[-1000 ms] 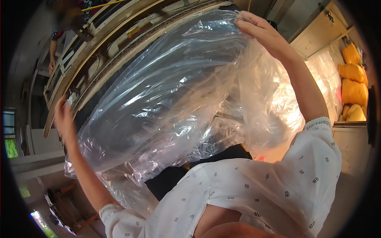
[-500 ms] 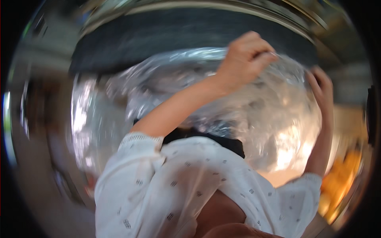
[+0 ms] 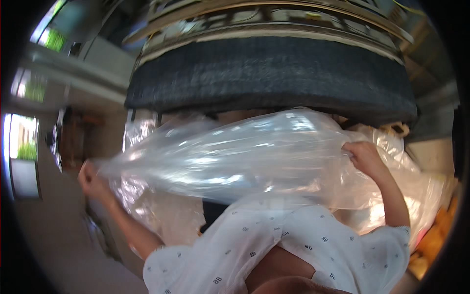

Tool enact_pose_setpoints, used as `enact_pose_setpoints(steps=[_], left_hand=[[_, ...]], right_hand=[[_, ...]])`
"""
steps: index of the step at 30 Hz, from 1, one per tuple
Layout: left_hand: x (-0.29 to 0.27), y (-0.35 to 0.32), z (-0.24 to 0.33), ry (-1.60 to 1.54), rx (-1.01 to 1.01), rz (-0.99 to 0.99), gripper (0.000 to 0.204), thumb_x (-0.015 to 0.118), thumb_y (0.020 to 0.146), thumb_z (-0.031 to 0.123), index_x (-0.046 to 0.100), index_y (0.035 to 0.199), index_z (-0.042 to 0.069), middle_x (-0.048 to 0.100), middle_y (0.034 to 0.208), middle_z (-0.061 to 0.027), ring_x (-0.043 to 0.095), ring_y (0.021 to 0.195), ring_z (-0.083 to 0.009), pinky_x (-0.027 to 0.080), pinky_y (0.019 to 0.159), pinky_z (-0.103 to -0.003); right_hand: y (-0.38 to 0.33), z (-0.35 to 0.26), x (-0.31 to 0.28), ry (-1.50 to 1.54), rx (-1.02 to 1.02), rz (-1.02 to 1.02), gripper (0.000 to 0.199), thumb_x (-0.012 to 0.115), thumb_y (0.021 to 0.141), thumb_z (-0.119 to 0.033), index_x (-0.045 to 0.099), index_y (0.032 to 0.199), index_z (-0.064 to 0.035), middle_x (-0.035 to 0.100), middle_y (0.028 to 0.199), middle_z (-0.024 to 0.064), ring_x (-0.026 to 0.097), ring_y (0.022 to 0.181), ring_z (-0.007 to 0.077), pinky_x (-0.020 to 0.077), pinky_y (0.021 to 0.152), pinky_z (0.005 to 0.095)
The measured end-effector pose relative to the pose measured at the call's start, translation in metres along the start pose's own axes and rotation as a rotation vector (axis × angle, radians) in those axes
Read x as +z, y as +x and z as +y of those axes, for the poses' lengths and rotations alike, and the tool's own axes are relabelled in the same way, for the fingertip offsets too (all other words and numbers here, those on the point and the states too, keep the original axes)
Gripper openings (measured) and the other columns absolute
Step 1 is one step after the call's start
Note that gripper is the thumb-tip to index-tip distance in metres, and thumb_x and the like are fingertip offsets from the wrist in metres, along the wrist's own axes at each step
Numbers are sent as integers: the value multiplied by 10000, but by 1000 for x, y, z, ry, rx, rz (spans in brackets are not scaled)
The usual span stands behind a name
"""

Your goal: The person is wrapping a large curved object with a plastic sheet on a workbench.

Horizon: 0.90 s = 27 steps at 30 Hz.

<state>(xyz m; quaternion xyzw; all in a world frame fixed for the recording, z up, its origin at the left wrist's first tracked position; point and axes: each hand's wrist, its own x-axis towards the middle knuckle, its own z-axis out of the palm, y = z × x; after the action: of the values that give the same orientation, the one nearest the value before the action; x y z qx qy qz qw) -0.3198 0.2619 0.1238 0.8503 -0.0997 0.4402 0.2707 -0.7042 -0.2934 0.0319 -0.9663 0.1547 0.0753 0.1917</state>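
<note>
A large sheet of clear plastic film [image 3: 235, 159] stretches in front of my body between both hands. My left hand [image 3: 91, 182] is closed on its gathered left end, far out to the side. Closed on the right part of the film is my right hand [image 3: 363, 156], with the arm bent. The film is pulled taut and creased lengthwise toward the left, wider and looser at the right. Whether it is a flat sheet or a bag, I cannot tell. More crinkled clear plastic [image 3: 142, 196] hangs below it, partly hidden.
Beyond the film runs a long dark padded surface [image 3: 274, 73], with wooden rails [image 3: 274, 6] behind it. Orange-yellow material [image 3: 433, 240] lies at the lower right. Bright windows [image 3: 23, 142] and a brown wooden piece of furniture [image 3: 81, 137] stand at the left.
My left hand has swung from the upper middle far out to the left, drawing the film taut. My right hand has moved inward and lower. The dark surface shows more fully.
</note>
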Motion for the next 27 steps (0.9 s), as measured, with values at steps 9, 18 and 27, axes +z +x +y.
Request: enact_pose_setpoints(steps=[9,18,27], left_hand=[[98,82,25,-18,273,-61,187,571,857,191,640,910,26,605,818,-87,542,760,-177,423,690,-297],[321,42,-12,-33,75,-517,361,590,804,366,660,915,29,649,863,-140,603,790,-263,445,731,-342],[331,42,-21,-111,92,-588,362,575,827,338,651,911,-6,650,815,-121,588,735,-212,443,702,-314]], right_hand=[[-219,257,102,-552,814,-133,199,537,704,-57,640,843,-155,634,859,53,611,825,250,484,698,377],[-146,291,-194,554,477,1469,339,501,860,-279,613,1009,4,550,796,8,498,662,86,428,595,236],[0,233,-105,-591,36,1029,382,431,889,-372,617,968,-48,623,918,151,589,867,295,454,779,363]])
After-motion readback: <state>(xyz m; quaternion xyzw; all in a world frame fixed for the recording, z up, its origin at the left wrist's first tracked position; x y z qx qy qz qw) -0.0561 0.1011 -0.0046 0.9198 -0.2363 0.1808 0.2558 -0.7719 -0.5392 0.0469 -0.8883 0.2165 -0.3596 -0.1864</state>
